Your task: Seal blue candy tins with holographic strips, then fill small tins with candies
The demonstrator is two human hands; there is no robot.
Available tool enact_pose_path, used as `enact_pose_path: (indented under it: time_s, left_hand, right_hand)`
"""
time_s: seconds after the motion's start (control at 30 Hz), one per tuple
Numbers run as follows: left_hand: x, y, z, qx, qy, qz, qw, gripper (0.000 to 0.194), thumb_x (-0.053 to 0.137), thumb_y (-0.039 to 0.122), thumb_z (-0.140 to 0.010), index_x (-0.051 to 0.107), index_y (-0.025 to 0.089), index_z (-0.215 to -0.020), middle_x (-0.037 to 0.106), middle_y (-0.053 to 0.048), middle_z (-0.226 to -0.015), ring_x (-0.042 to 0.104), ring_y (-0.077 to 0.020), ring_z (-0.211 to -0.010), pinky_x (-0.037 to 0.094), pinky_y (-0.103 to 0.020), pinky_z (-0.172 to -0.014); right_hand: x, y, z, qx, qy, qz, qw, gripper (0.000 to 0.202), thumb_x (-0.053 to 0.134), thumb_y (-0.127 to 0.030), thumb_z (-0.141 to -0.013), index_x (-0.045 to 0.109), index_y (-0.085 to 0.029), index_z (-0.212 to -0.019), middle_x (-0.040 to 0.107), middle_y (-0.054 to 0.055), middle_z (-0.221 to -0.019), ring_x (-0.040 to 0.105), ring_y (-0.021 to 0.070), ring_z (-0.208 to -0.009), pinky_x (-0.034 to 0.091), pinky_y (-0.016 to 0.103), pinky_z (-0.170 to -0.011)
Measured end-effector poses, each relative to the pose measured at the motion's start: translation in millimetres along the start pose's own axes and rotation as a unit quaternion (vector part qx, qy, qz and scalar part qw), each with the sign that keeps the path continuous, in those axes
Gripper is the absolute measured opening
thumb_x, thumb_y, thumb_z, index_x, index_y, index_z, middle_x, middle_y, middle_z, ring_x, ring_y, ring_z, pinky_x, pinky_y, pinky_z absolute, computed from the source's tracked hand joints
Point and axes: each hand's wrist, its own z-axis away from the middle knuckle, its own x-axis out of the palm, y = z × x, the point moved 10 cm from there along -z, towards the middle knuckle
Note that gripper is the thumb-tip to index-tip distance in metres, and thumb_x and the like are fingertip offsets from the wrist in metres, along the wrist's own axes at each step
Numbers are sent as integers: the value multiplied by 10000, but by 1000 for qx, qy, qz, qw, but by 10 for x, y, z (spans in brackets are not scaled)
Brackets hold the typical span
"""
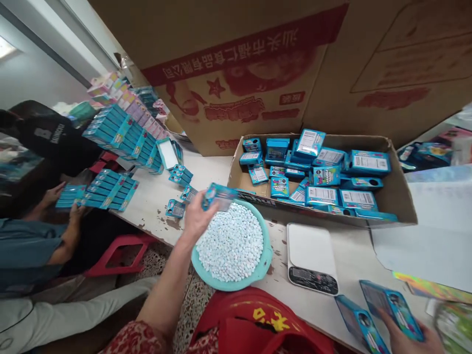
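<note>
My left hand (197,216) is closed around a small blue candy box (221,194), blurred by motion, above the far-left rim of a turquoise basin (265,258). White candy pellets (232,241) fill the basin. At the lower right, my right hand (407,334) grips another blue candy box (394,305) near the table edge. Just left of it, a further blue box (363,324) stands beside the held one. A white digital scale (311,248) with nothing on its plate lies between the basin and my right hand.
An open carton (401,196) holds many blue candy boxes, with a large cardboard box (258,73) behind it. Blue boxes (175,209) sit left of the basin. Farther left are stacked packs (118,132), a co-worker's hands (75,214) and a red stool (118,250).
</note>
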Motion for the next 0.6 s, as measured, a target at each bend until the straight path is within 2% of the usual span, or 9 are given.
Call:
enact_pose_path:
  time_s: [0.03, 0.07, 0.13, 0.23, 0.33, 0.4, 0.47, 0.53, 0.6]
  left_hand:
    - [-212, -326, -77, -53, 48, -62, 995, 371, 623, 357, -741, 565, 193, -1069, 660, -58, -921, 605, -222, -827, 438, -315, -728]
    - [-348, -605, -142, -84, 74, -118, 987, 363, 619, 350, -733, 570, 186, -1054, 656, -73, -916, 602, -241, -835, 430, -320, -711]
    - [-400, -1068, -273, -95, 74, -193, 974, 299, 591, 321, -736, 580, 174, -996, 643, -106, -927, 596, -268, -853, 413, -323, -684]
    - [-108, -1739, -410, -146, 16, -192, 970, 220, 627, 301, -694, 568, 172, -862, 589, -73, -728, 583, -281, -765, 395, -322, -626]
    - [211, -2139, -488, -184, 41, -130, 973, 233, 667, 265, -660, 517, 188, -821, 465, 1, -616, 550, -260, -754, 407, -324, -650]
    - [325, -2282, -496, -203, 82, -101, 970, 273, 684, 258, -654, 490, 207, -839, 407, 30, -617, 528, -232, -772, 428, -338, -698]
    - [320, -2304, -464, -205, 122, -113, 965, 311, 704, 286, -644, 484, 219, -853, 415, 32, -663, 514, -227, -820, 446, -384, -747]
    - [211, -2159, -380, -175, 173, -145, 958, 288, 679, 339, -675, 506, 214, -869, 481, 7, -761, 507, -254, -905, 443, -462, -807]
    - [154, -1829, -244, -99, 211, -143, 962, 234, 587, 377, -756, 536, 198, -899, 545, -32, -870, 508, -275, -974, 427, -500, -867]
  right_hand:
    - [-8, 34, 4, 27, 3, 8, 1000, 446, 676, -642, -476, 395, -322, -610, 384, -16, -500, 469, 331, -516, 410, 603, -620]
    - [-29, 66, 15, 57, 8, 14, 998, 441, 672, -650, -467, 414, -319, -605, 405, -8, -505, 487, 334, -539, 417, 589, -636]
    - [-88, 16, 48, 77, 17, 7, 997, 427, 661, -646, -461, 464, -302, -621, 458, 11, -532, 522, 338, -594, 429, 553, -663]
    - [-212, -299, 107, 22, 32, -37, 999, 457, 674, -606, -441, 551, -242, -688, 545, 39, -598, 556, 324, -666, 445, 490, -680]
    - [-303, -684, 136, -69, 56, -98, 991, 560, 687, -606, -429, 615, -168, -771, 630, 70, -705, 570, 284, -714, 458, 432, -704]
    - [-247, -873, 127, -112, 47, -125, 985, 582, 674, -613, -479, 633, -152, -832, 656, 73, -759, 571, 251, -713, 462, 404, -710]
    - [-95, -1022, 125, -142, 17, -138, 980, 568, 670, -597, -534, 640, -155, -889, 667, 68, -799, 576, 231, -718, 463, 385, -717]
    - [118, -1170, 156, -173, -24, -143, 974, 531, 677, -569, -574, 641, -168, -921, 669, 61, -833, 584, 222, -740, 464, 370, -726]
    - [347, -1320, 208, -204, -61, -147, 966, 492, 683, -542, -600, 641, -180, -931, 667, 60, -862, 590, 222, -771, 465, 364, -738]
